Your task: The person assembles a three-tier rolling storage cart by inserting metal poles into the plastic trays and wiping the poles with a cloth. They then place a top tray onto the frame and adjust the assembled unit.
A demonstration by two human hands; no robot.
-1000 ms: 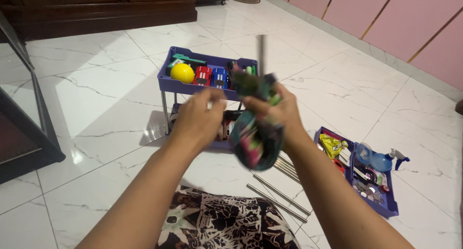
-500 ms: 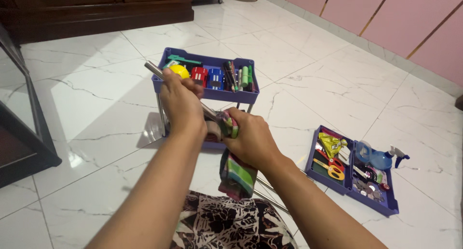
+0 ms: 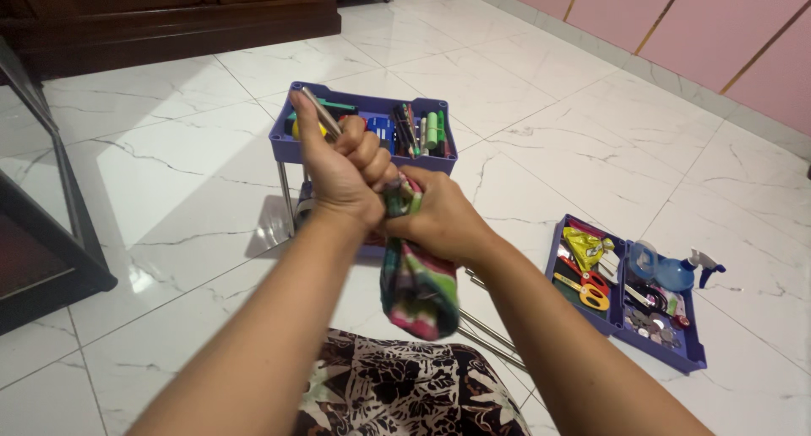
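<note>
My left hand (image 3: pixel 345 167) is closed around a thin metal rod (image 3: pixel 318 111) whose upper end sticks out above my fist. My right hand (image 3: pixel 439 220) grips a multicoloured cloth (image 3: pixel 416 288) wrapped around the lower part of the rod; the cloth hangs down below my hands. Both hands touch each other in the middle of the view, in front of a purple tiered tray cart (image 3: pixel 367 106).
The cart's top tray holds pens, markers and small items. A second purple tray (image 3: pixel 621 318) with scissors (image 3: pixel 583 288), a blue spray bottle (image 3: pixel 667 271) and small parts lies on the white marble floor at right. More metal rods (image 3: pixel 490 330) lie below my hands. Dark wooden furniture (image 3: pixel 169 13) stands behind.
My hands have come down from an upright hold and drawn together. The rod now tilts up-left in my left fist, and the cloth has slid along it.
</note>
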